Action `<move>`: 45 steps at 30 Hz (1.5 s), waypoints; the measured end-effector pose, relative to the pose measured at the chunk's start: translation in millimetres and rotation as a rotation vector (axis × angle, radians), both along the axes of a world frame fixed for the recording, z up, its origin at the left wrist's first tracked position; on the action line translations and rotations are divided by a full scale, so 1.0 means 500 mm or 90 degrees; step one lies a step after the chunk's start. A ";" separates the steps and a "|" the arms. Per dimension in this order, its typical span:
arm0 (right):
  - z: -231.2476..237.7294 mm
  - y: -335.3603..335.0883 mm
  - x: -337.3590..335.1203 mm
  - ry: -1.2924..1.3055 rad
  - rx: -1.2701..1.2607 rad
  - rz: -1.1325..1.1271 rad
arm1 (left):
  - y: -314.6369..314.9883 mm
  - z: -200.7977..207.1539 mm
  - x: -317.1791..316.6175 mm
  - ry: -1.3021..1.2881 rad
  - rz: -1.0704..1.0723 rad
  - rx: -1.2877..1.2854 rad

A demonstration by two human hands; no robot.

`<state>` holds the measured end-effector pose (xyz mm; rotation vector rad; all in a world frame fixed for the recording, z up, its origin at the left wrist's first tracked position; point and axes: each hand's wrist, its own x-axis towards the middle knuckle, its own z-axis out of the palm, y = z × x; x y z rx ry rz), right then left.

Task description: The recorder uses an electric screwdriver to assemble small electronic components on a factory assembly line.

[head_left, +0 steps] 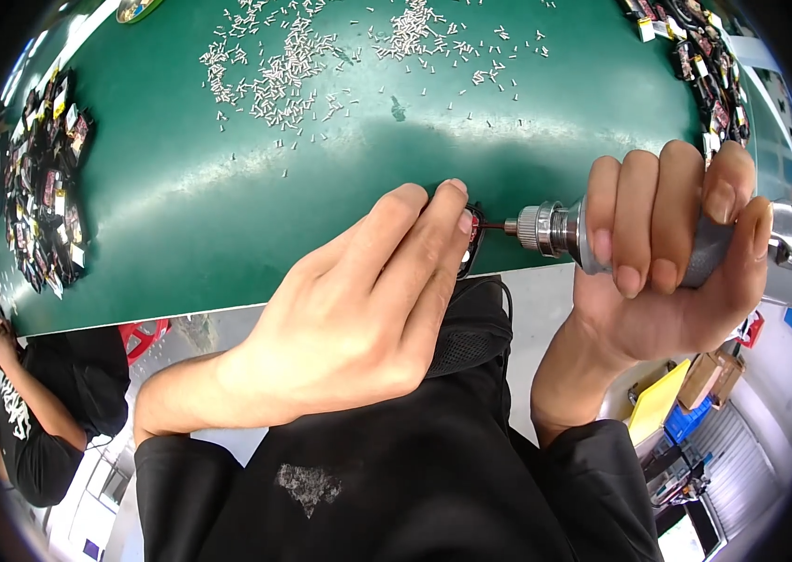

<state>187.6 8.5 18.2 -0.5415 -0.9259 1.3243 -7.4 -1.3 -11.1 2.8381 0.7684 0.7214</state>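
Note:
My right hand is wrapped around a grey and silver electric screwdriver lying level, its thin bit pointing left. The bit's tip reaches a small black device with a bit of red showing inside, at the near edge of the green table. My left hand holds this device under its fingertips. Most of the device is hidden behind those fingers, and I cannot tell whether the bit sits on a screw.
Many small silver screws lie scattered on the table's far part. Piles of black devices with cables stand at the left and far right. Another person in black sits at the lower left. Boxes stand behind my right arm.

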 end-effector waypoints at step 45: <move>-0.067 -0.042 -0.033 0.312 -0.096 0.011 | 0.140 0.041 -0.177 0.035 0.348 0.034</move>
